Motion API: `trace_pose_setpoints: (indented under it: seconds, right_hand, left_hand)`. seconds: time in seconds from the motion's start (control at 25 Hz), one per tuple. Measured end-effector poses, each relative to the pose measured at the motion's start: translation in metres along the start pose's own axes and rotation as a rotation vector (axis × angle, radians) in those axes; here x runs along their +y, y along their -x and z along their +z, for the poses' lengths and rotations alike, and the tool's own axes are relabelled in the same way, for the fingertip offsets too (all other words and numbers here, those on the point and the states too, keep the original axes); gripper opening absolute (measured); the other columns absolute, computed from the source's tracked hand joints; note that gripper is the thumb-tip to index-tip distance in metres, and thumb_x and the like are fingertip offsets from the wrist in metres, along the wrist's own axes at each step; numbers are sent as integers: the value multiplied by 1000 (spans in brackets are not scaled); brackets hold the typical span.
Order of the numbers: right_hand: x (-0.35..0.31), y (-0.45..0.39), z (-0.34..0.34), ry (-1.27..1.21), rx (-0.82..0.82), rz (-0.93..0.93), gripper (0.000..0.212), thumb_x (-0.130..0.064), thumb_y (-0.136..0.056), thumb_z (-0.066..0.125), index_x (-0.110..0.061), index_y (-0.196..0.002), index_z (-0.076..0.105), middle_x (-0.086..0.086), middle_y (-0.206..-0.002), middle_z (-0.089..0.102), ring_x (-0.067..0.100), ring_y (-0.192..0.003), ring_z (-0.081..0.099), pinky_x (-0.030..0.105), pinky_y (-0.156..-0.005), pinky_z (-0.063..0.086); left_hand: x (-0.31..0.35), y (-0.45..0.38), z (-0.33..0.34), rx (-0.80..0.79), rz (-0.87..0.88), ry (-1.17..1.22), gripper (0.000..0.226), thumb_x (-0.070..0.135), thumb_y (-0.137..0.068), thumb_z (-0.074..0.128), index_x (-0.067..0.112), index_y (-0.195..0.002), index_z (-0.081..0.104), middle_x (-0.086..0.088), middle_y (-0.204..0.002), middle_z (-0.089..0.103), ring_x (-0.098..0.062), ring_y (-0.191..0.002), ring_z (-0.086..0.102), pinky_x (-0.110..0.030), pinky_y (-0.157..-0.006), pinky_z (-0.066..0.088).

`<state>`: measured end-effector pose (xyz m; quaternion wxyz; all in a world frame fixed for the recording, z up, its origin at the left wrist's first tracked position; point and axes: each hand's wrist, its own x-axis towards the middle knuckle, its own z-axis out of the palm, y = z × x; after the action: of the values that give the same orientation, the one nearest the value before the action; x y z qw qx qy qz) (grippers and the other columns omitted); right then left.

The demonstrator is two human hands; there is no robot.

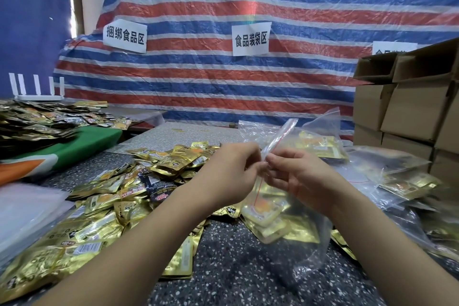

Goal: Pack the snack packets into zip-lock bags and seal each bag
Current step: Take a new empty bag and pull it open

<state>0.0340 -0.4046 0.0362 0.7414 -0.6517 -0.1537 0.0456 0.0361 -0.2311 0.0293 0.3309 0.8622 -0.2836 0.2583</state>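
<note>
We see both hands meeting above the middle of the speckled table [236, 268]. The left hand [231, 171] and the right hand [300, 176] each pinch the red-lined strip at the top of a clear zip-lock bag [293, 226], fingertips nearly touching; the bag hangs between them, its top tilted up toward the far edge, with flat gold packets inside it.

A loose heap of snack packets [104, 208] covers the left half of the table, reaching the near left corner. They are shiny gold foil pouches, flat and crinkled, with a few dark ones mixed in. Filled bags [407, 186] lie piled along the right edge, their plastic glossy and wrinkled. Behind those, at the far right corner, stand stacked cardboard boxes [407, 112], plain brown, the upper ones with flaps open.

A second heap of packets sits on a green cloth [94, 141] on a neighbouring table at the left. A striped tarpaulin [248, 2], red, white and blue, hangs behind, with white paper signs [250, 38] on it.
</note>
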Motion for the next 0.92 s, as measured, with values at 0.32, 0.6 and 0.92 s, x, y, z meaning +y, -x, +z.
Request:
trace_pose_setpoints:
  seconds: [0.32,0.6,0.92]
  right_hand:
    - [3,3,-2,364,-99,-211,28,-15,-87,63,10,-98,64,16,-84,66,18,-75,65,27,-70,56]
    - [2,7,-14,324,-273,-125,19,-18,-83,63,0,-90,67,5,-76,69,12,-74,68,25,-74,57]
    - [3,7,-15,121,-324,-47,19,-20,-77,72,-2,-80,67,18,-77,63,28,-75,63,32,-71,55]
  left_hand:
    - [1,1,-7,-47,-5,63,34,39,-83,74,20,-61,56,12,-49,43,-3,-48,39,-18,-46,28]
    - [9,3,-11,-158,49,-38,33,38,-81,76,16,-61,62,9,-52,46,-4,-47,39,-20,-45,27]
    - [10,6,-12,-344,3,371,25,16,-96,60,-5,-87,69,-2,-68,70,-14,-61,67,-21,-56,52]
